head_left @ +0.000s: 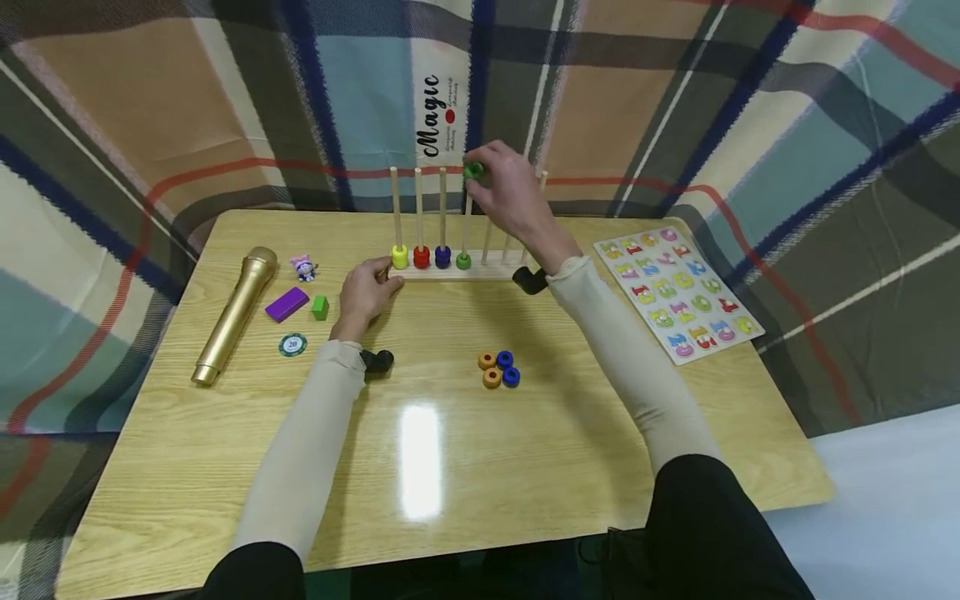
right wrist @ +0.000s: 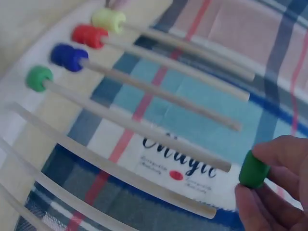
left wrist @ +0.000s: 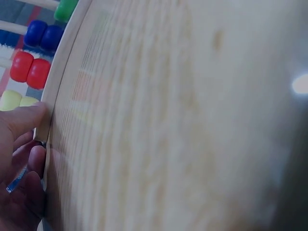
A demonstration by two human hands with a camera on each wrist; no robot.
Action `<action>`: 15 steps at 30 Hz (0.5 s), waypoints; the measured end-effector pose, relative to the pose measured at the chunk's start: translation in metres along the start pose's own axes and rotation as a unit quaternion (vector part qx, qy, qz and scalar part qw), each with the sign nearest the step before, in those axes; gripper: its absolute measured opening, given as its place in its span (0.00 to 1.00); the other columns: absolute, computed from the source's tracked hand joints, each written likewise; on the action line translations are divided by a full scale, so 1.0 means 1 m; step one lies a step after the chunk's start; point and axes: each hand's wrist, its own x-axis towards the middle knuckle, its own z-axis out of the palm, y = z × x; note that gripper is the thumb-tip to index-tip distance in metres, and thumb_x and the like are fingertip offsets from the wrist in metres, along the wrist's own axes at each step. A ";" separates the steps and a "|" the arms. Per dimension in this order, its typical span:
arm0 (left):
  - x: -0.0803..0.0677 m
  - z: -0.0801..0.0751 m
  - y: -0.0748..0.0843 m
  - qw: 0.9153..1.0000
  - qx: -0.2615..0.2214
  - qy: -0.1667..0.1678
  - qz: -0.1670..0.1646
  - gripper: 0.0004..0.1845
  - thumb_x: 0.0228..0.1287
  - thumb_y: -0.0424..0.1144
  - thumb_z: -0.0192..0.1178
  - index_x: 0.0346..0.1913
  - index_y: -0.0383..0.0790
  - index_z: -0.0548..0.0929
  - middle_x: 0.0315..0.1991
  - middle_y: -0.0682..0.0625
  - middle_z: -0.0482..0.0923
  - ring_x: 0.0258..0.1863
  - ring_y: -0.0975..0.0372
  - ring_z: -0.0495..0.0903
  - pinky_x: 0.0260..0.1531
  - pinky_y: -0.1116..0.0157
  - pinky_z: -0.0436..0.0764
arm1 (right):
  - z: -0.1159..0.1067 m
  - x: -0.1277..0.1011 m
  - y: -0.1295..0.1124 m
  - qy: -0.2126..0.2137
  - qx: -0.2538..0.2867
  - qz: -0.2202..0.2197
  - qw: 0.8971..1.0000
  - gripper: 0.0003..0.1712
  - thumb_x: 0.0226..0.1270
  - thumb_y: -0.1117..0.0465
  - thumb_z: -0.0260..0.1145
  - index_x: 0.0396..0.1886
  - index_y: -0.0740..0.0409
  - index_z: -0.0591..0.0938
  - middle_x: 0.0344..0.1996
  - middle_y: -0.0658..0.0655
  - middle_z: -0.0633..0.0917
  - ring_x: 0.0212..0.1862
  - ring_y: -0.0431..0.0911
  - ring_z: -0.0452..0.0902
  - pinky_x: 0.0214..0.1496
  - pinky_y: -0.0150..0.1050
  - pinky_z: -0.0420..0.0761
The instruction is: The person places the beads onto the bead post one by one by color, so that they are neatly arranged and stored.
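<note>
A: What is held by the right hand (head_left: 517, 204)?

B: A green bead (head_left: 473, 171) is pinched between its fingertips, just at the tip of the fourth rod (head_left: 467, 218), above the surface's (head_left: 450, 467) far edge.

A: And the left hand (head_left: 366, 292)?

B: The peg rack's (head_left: 450, 271) left end is pressed by its fingers. Four loose beads (head_left: 499, 369) are seen near the surface's middle.

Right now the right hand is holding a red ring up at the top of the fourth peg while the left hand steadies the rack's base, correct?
Not quite: the ring in the right hand is green, not red, as the right wrist view shows. The left hand does steady the rack's base.
</note>
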 end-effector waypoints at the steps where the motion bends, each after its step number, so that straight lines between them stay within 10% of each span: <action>1: 0.000 0.001 -0.001 1.000 -0.001 -0.002 0.000 0.26 0.78 0.41 0.65 0.74 0.41 0.80 0.36 0.43 0.73 0.36 0.51 0.69 0.39 0.56 0.65 | -0.001 0.006 0.001 -0.002 -0.008 0.014 1.000 0.18 0.78 0.66 0.66 0.63 0.65 0.85 0.59 0.64 0.84 0.54 0.53 0.85 0.59 0.41 0.84; 15: 0.002 0.002 -0.004 1.000 0.010 0.007 0.002 0.26 0.77 0.42 0.67 0.74 0.44 0.80 0.33 0.45 0.73 0.34 0.53 0.69 0.37 0.57 0.66 | 0.005 0.002 0.002 -0.014 -0.067 0.020 0.997 0.22 0.79 0.62 0.65 0.67 0.64 0.82 0.67 0.63 0.81 0.64 0.56 0.78 0.71 0.46 0.75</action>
